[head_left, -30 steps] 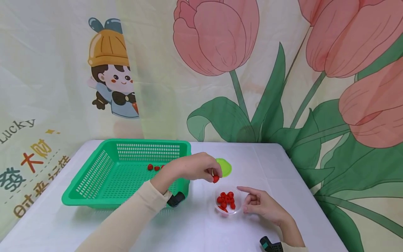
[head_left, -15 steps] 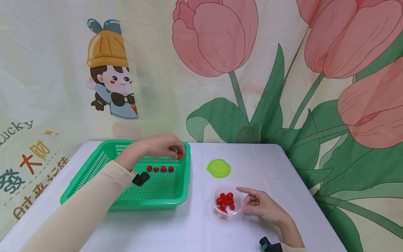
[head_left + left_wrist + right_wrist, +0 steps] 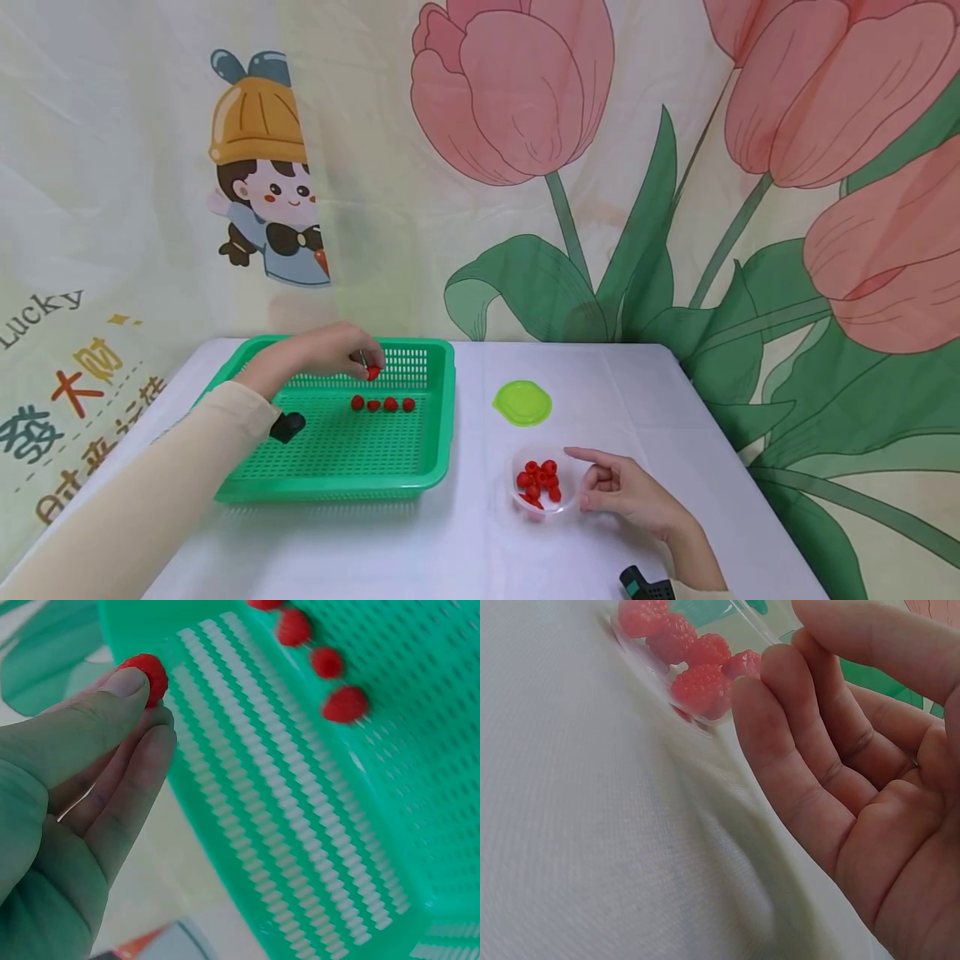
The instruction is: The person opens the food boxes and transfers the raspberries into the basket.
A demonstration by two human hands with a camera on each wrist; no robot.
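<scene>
Pinching a red raspberry (image 3: 373, 373) at its fingertips, the left hand (image 3: 330, 350) holds it over the far side of the green plastic basket (image 3: 337, 483). Look at that berry: bright red, plump, bumpy along its edge, partly covered by the thumb. It's too rounded and too hidden to give a clear long axis, and which way its tip points, I cannot tell. Below, four more raspberries (image 3: 391, 405) line up side to side on the basket floor. Over on the bench (image 3: 480, 550), the right hand (image 3: 630, 496) grips nothing, index finger reaching to the rim of a clear cup (image 3: 567, 471) of loose raspberries (image 3: 549, 467); contact is hard to judge. Near it lies a lime-green lid (image 3: 522, 404). Now the left wrist view: there's the thumbnail against the berry, a detail the head view misses. And the right wrist view brings out glossy beads on the cup's berries, mere red blobs from the head.
</scene>
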